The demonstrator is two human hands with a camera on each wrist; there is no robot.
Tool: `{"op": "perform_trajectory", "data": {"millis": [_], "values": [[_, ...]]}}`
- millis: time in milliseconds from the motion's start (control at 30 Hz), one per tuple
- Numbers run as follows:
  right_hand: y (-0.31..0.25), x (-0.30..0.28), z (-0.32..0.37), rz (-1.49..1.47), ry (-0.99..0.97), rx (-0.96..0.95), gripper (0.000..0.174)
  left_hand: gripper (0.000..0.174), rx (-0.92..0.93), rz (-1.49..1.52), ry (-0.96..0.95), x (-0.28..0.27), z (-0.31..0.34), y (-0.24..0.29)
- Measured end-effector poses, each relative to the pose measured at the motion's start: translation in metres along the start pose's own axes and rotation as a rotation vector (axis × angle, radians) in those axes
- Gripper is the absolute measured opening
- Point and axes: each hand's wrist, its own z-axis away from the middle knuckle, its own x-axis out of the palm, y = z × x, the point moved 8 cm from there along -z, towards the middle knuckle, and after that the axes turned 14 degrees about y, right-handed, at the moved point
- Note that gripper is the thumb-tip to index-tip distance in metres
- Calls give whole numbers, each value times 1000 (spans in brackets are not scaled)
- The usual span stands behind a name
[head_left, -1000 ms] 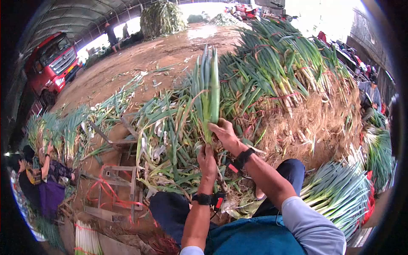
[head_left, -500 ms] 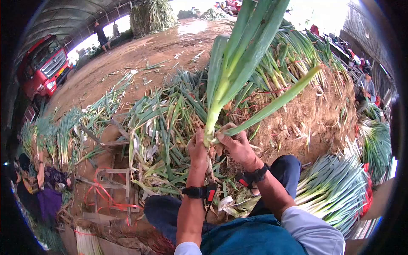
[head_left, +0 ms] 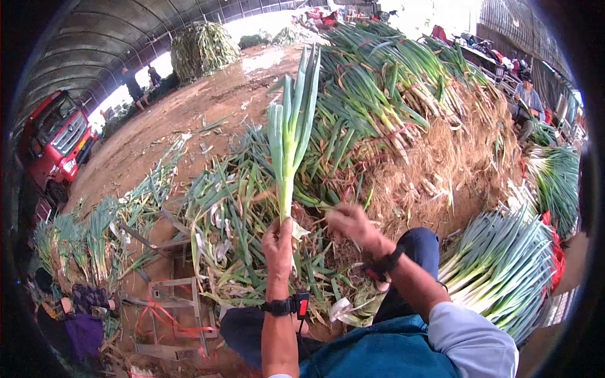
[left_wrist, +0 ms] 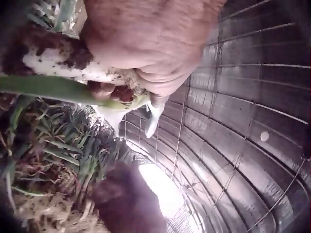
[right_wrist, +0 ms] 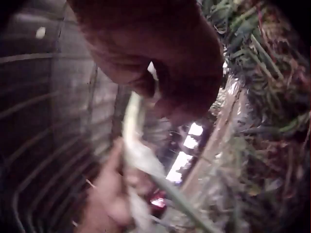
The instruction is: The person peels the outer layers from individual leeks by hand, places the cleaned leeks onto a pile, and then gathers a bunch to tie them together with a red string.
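Observation:
My left hand (head_left: 277, 246) grips a large green onion (head_left: 288, 164) low on its pale stem, with its green leaves pointing up. In the left wrist view, soil clings to the white stem (left_wrist: 53, 60) beneath the curled fingers. My right hand (head_left: 353, 225), blurred, is just right of the stem. Between its thumb and fingers the right wrist view shows a pale, peeled-back leaf strip (right_wrist: 132, 121), which runs down toward my left hand (right_wrist: 104, 199) and turns green lower down.
Loose leaves (head_left: 233, 233) litter the ground ahead. A high heap of bundled green onions (head_left: 384, 82) rises at the back right, roots facing me. Trimmed green onions (head_left: 498, 271) lie at my right. A frame with red strings (head_left: 170, 315) stands at left, and a red truck (head_left: 60, 142) farther off.
A leaf has been pulled down from the green onion by my right hand, which has moved slightly. My left hand has shifted left and down, holding the stem upright. The head view has turned a little.

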Motion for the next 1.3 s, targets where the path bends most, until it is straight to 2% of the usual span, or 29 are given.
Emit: {"op": "perform_trajectory", "data": {"millis": [67, 100, 167, 300, 333, 433, 467, 567, 600, 700, 800, 833, 867, 933, 1000, 1033, 1067, 1100, 1133, 1167, 1200, 1233, 1267, 1300], "values": [[-27, -8, -25, 4, -25, 25, 37, 28, 142, -153, 9, 1, 6, -6], [-34, -4, -37, -143, 5, 41, 39, 27, 254, -149, 29, 9, 14, -4], [-21, 9, -71, -406, 0, 78, 50, 29, 535, -400, 72, 20, 31, -10], [-19, 12, -90, -707, 50, 180, 42, 32, 720, -531, 174, 39, 67, -10], [-17, 15, -90, -793, 60, 201, 40, 33, 718, -524, 151, 43, 67, -11], [-30, 14, -77, -910, -43, 223, 35, 32, 336, -286, -112, 57, 51, -25], [-33, 14, -75, -908, -35, 219, 33, 29, 396, -360, -125, 62, 47, -21], [-33, 6, -74, -920, -65, 207, 34, 32, 151, -197, -158, 77, 42, -24], [-33, 2, -74, -919, -102, 217, 40, 37, 267, -175, -111, 81, 43, -22], [-33, -14, -81, -942, -30, 160, 42, 37, 236, -294, -25, 78, 35, -43], [-31, -39, -88, -992, 44, 91, 41, 41, 340, -506, -24, 67, 26, -69], [-38, -53, -82, -960, 108, 102, 40, 40, 385, -602, -18, 58, 23, -83], [-30, -70, -90, -960, 179, 45, 39, 41, 302, -642, -41, 42, 17, -107], [-30, -102, -95, -998, 299, -24, 35, 43, 357, -804, -139, -3, 16, -164], [-14, -133, -103, -990, 387, -82, 32, 43, -310, -1015, -111, -71, 2, -241], [-7, -150, -109, -1013, 407, -100, 31, 47, -177, -1046, -37, -79, -4, -228], [0, -159, -108, -1021, 477, 13, 30, 51, -43, -1067, 34, -78, -10, -206], [6, -164, -102, -1032, 554, 121, 29, 54, -5, -1073, 85, -66, -19, -181], [34, -176, -114, -937, 628, 46, 31, 51, 334, -920, 143, -50, -28, -157], [37, -192, -110, -644, 744, 13, 35, 52, 341, -703, 17, -1, -20, -102], [41, -199, -119, -572, 737, -127, 42, 57, 581, -760, -61, 35, -14, -70], [25, -189, -111, -810, 652, -59, 47, 61, 577, -699, -234, 76, 3, -35], [8, -178, -101, -1044, 579, 25, 51, 55, 523, -551, -317, 106, 15, -17], [3, -164, -99, -1145, 443, 72, 47, 51, 431, -582, -414, 130, 16, -18]]}}
